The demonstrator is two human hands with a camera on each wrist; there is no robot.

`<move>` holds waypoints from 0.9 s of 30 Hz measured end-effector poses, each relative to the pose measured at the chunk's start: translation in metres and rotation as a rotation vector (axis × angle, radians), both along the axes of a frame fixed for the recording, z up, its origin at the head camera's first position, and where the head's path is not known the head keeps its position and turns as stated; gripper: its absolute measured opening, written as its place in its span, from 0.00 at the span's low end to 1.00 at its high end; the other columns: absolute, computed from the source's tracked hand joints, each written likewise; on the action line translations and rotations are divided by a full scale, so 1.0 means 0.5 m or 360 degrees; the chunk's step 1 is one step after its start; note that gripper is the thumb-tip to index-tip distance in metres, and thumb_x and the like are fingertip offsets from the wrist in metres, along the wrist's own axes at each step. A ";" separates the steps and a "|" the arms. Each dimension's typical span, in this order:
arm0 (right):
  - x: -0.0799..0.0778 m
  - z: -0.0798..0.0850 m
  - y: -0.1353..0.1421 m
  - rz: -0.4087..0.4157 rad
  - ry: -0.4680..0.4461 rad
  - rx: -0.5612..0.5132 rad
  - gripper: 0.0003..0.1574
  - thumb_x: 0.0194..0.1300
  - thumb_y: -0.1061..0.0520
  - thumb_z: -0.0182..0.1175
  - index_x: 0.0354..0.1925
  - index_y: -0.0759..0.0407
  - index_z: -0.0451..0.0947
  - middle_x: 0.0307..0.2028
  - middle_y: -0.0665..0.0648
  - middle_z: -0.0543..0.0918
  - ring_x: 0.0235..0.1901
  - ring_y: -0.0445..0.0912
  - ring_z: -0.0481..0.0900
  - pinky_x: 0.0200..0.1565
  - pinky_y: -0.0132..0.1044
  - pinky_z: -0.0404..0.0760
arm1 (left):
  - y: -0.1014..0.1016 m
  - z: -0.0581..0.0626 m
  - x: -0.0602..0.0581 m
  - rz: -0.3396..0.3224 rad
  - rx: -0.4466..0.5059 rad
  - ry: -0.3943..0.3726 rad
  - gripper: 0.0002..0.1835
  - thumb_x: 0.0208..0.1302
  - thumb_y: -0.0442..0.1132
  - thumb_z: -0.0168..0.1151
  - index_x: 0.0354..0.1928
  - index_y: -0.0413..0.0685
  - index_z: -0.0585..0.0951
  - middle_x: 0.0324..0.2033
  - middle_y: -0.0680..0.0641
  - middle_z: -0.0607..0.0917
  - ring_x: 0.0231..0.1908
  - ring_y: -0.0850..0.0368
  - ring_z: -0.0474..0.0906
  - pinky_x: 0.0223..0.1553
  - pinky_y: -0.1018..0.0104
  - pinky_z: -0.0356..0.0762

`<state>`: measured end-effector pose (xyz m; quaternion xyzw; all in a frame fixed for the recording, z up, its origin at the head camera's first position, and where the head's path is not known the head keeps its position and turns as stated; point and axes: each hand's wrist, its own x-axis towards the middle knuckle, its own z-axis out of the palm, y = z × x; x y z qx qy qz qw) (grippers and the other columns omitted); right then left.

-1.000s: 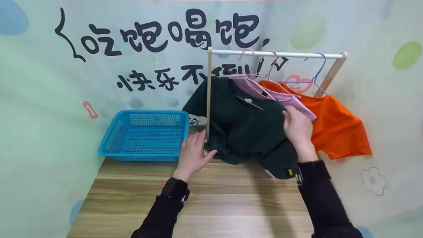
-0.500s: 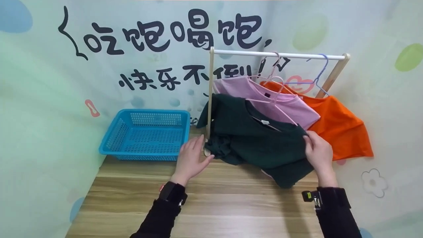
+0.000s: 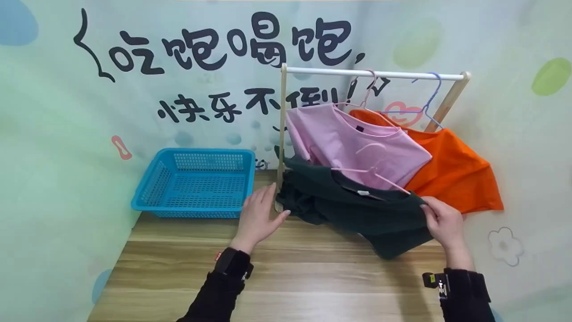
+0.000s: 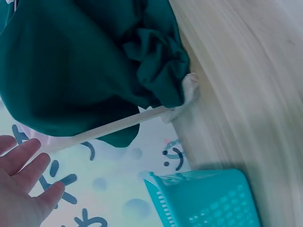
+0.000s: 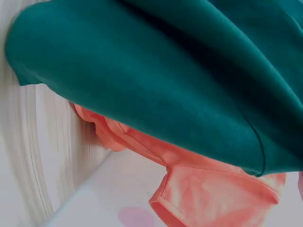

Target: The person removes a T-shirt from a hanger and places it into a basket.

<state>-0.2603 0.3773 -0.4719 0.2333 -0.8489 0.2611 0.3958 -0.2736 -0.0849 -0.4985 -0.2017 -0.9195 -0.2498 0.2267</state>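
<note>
My right hand (image 3: 448, 226) pinches the right shoulder of a dark green T-shirt (image 3: 371, 223). A pink hanger (image 3: 373, 170) sits inside that shirt, its hook free below the white rod (image 3: 321, 70) of the clothes rack. Straight and spread, the fingers of my left hand (image 3: 258, 219) are beside the foot of the rack's left post (image 3: 282, 134). In the left wrist view the green cloth (image 4: 85, 71) bunches near that post, apart from the visible fingers. The right wrist view is mostly filled by green cloth (image 5: 142, 90), with barely a fingertip at its right edge.
Behind the green shirt a pink T-shirt (image 3: 321, 127) and an orange T-shirt (image 3: 467, 172) hang on the rack. A blue hanger (image 3: 431, 96) carries the orange one. Left of the rack, a blue basket (image 3: 192, 209) stands on the wooden table (image 3: 290, 277) against a printed backdrop.
The green shirt's hanger has come off the rod. My right hand has drawn the shirt down and to the right, uncovering the pink shirt. My left hand stays nearly still.
</note>
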 end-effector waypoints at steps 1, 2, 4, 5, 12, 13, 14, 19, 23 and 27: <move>0.001 0.001 -0.002 0.0032 0.0008 0.0015 0.21 0.44 0.80 0.69 0.39 0.68 0.83 0.34 0.64 0.86 0.30 0.58 0.82 0.52 0.14 0.64 | 0.002 0.004 0.001 -0.0011 0.0011 0.0014 0.42 0.65 0.57 0.63 0.71 0.38 0.65 0.64 0.36 0.73 0.65 0.40 0.67 0.66 0.42 0.60; 0.001 0.003 -0.006 0.0062 0.0012 0.0037 0.22 0.44 0.80 0.70 0.39 0.68 0.83 0.34 0.64 0.86 0.30 0.58 0.82 0.52 0.14 0.65 | 0.005 0.009 0.002 -0.0023 0.0021 0.0029 0.41 0.65 0.57 0.63 0.71 0.38 0.65 0.64 0.36 0.73 0.65 0.40 0.67 0.66 0.43 0.59; 0.000 0.009 -0.018 0.0113 0.0010 0.0070 0.23 0.43 0.80 0.70 0.39 0.66 0.84 0.34 0.63 0.86 0.30 0.57 0.82 0.52 0.15 0.65 | 0.013 0.022 0.007 -0.0049 0.0043 0.0071 0.41 0.64 0.57 0.64 0.71 0.38 0.65 0.64 0.36 0.73 0.65 0.41 0.67 0.66 0.43 0.59; 0.000 0.013 -0.026 0.0136 -0.0001 0.0087 0.22 0.43 0.80 0.70 0.39 0.66 0.84 0.34 0.62 0.86 0.30 0.57 0.83 0.52 0.15 0.65 | 0.018 0.029 0.010 -0.0060 0.0051 0.0095 0.41 0.64 0.57 0.64 0.71 0.38 0.66 0.64 0.37 0.74 0.65 0.41 0.67 0.66 0.43 0.60; -0.006 0.036 -0.082 0.0230 0.0053 0.0204 0.15 0.52 0.72 0.70 0.41 0.66 0.84 0.36 0.62 0.87 0.33 0.57 0.84 0.55 0.17 0.64 | 0.067 0.087 0.032 -0.0144 0.0143 0.0376 0.39 0.63 0.56 0.65 0.68 0.38 0.70 0.53 0.38 0.78 0.57 0.42 0.72 0.59 0.46 0.68; -0.007 0.037 -0.090 0.0251 0.0071 0.0209 0.11 0.57 0.68 0.69 0.41 0.65 0.84 0.36 0.62 0.87 0.32 0.56 0.85 0.55 0.17 0.64 | 0.073 0.097 0.034 -0.0158 0.0164 0.0414 0.38 0.63 0.56 0.66 0.67 0.37 0.71 0.52 0.39 0.78 0.55 0.43 0.73 0.58 0.47 0.69; -0.008 0.038 -0.098 0.0271 0.0087 0.0219 0.08 0.62 0.63 0.67 0.41 0.65 0.84 0.36 0.61 0.87 0.32 0.56 0.85 0.55 0.17 0.65 | 0.078 0.107 0.038 -0.0172 0.0184 0.0443 0.37 0.63 0.55 0.66 0.66 0.37 0.72 0.50 0.39 0.78 0.54 0.44 0.73 0.57 0.48 0.69; -0.013 0.038 -0.139 0.0335 0.0147 0.0240 0.25 0.75 0.45 0.52 0.40 0.63 0.84 0.34 0.60 0.87 0.31 0.55 0.85 0.52 0.23 0.73 | 0.102 0.143 0.048 -0.0308 0.0270 0.0470 0.33 0.64 0.51 0.66 0.65 0.38 0.73 0.53 0.41 0.79 0.55 0.46 0.74 0.59 0.51 0.70; -0.015 0.039 -0.165 0.0371 0.0185 0.0258 0.25 0.75 0.44 0.51 0.40 0.63 0.85 0.35 0.58 0.88 0.32 0.54 0.86 0.46 0.35 0.80 | 0.115 0.155 0.054 -0.0447 0.0378 0.0397 0.26 0.68 0.46 0.64 0.62 0.39 0.75 0.53 0.43 0.81 0.54 0.49 0.76 0.58 0.55 0.72; -0.017 0.042 -0.187 0.0451 0.0232 0.0256 0.23 0.75 0.46 0.52 0.41 0.63 0.85 0.36 0.58 0.88 0.32 0.53 0.86 0.40 0.42 0.82 | 0.122 0.157 0.060 -0.0497 0.0444 0.0387 0.20 0.68 0.42 0.64 0.57 0.39 0.79 0.47 0.46 0.85 0.47 0.54 0.80 0.50 0.60 0.77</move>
